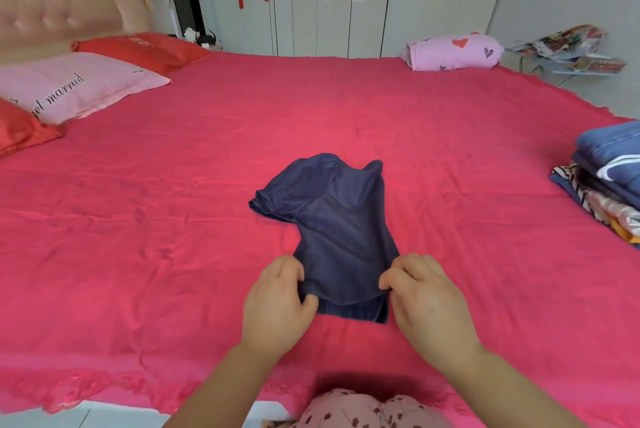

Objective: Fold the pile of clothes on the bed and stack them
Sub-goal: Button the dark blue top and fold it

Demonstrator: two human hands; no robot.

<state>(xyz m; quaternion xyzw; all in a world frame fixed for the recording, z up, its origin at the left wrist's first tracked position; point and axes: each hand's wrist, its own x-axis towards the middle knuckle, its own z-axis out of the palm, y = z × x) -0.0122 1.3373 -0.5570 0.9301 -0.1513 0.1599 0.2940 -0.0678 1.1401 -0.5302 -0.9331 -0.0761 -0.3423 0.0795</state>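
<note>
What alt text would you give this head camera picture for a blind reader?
A person's left hand and right hand grip the near corners of a dark blue top lying on a bed covered in bright pink. A stack of folded clothes sits at the bed's right edge, pillows at the far left.

1. A single view: a wide-angle camera worn on the person's head, at the side of the bed [450, 136], headboard [52, 1] at the left.
2. It faces forward and down, across the bed toward the wardrobe doors [332, 12].
3. Nearest, low in the centre, are the left hand [277, 303], the right hand [429, 299] and the navy top [339, 230] they hold.
</note>
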